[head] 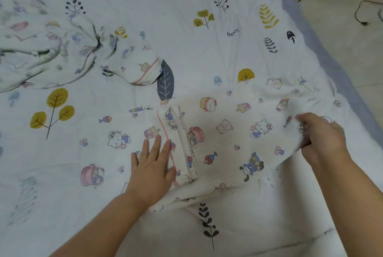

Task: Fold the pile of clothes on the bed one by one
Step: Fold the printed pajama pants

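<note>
Cartoon-print garment (pixel 223 132): spread flat on the bed (pixel 207 28), lower centre of frame. Pressed by the left hand (pixel 153 167), fingers straight; right edge pinched by the right hand (pixel 320 136). Unfolded garment (pixel 62 53): crumpled, upper left.

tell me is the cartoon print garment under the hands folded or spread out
Partly folded: the cartoon print garment has one cuffed end doubled back over its middle, left hand flat on it.

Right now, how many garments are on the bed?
2: the cartoon-print garment under both hands in front, and a crumpled garment at the far left. More may be hidden.
</note>
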The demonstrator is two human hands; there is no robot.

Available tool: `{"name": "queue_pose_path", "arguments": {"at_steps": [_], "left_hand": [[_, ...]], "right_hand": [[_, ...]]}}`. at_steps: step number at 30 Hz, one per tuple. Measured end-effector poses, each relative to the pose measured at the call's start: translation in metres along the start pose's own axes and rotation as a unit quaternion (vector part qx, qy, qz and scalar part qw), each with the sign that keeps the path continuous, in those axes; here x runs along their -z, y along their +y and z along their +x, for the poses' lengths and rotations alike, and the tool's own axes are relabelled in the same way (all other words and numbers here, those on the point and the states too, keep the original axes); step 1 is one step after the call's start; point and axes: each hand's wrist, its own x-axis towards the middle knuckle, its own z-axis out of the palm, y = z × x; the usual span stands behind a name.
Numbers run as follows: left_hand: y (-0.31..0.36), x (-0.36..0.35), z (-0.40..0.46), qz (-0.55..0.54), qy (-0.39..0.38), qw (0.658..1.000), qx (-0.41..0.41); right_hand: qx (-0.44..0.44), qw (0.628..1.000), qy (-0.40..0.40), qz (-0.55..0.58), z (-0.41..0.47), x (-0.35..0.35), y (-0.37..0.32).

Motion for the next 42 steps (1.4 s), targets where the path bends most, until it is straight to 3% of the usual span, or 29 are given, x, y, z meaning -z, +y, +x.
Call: {"name": "queue_pose_path", "arguments": {"at_steps": [2,4,7,11,13,15,18,20,22,24,27,29,31,33,36,38,42], "left_hand": [[0.003,0.017,-0.003,-0.075,0.014,0.997,-0.01],[0.005,0.038,-0.01,-0.263,0.079,0.961,0.012],[0.003,0.075,-0.019,-0.548,0.127,0.824,0.069],[-0.023,0.114,-0.032,-0.772,0.092,0.629,0.017],[-0.043,0.121,-0.039,-0.815,0.05,0.577,0.002],[-0.063,0.117,-0.044,-0.805,-0.006,0.592,0.052],[-0.084,0.1,-0.045,-0.687,-0.026,0.7,0.193],[-0.091,0.088,-0.04,-0.587,-0.002,0.775,0.232],[-0.096,0.078,-0.034,-0.517,0.029,0.824,0.232],[-0.095,0.075,-0.031,-0.498,0.067,0.834,0.23],[-0.1,0.074,-0.04,-0.554,0.129,0.782,0.255],[-0.105,0.068,-0.05,-0.547,0.14,0.777,0.279],[-0.108,0.056,-0.058,-0.43,0.138,0.834,0.316],[-0.104,0.049,-0.063,-0.278,0.201,0.892,0.295],[-0.093,0.04,-0.05,-0.081,0.311,0.941,0.104],[-0.095,0.029,-0.032,0.026,0.291,0.956,0.026],[-0.113,0.011,-0.003,0.086,0.092,0.988,0.09]], "right_hand": [[0.089,0.995,-0.01,-0.04,-0.035,-0.014,-0.004],[0.151,0.984,-0.077,-0.051,-0.072,-0.028,-0.003],[0.239,0.951,-0.168,-0.097,-0.126,-0.053,0.016],[0.408,0.861,-0.242,-0.182,-0.181,-0.093,0.071],[0.471,0.789,-0.294,-0.265,-0.199,-0.108,0.108],[0.475,0.703,-0.371,-0.377,-0.21,-0.115,0.137],[0.383,0.607,-0.461,-0.522,-0.215,-0.115,0.161],[0.398,0.582,-0.447,-0.551,-0.216,-0.112,0.167],[0.415,0.598,-0.408,-0.551,-0.216,-0.11,0.171],[0.445,0.643,-0.353,-0.515,-0.208,-0.107,0.169],[0.453,0.703,-0.234,-0.496,-0.188,-0.102,0.152],[0.435,0.709,-0.166,-0.53,-0.173,-0.099,0.141],[0.346,0.685,-0.169,-0.618,-0.16,-0.098,0.134],[0.254,0.649,-0.209,-0.686,-0.152,-0.097,0.132],[0.272,0.658,-0.195,-0.675,-0.153,-0.105,0.13],[0.314,0.649,-0.183,-0.669,-0.151,-0.115,0.135],[0.309,0.609,-0.184,-0.707,-0.127,-0.119,0.159]]}}
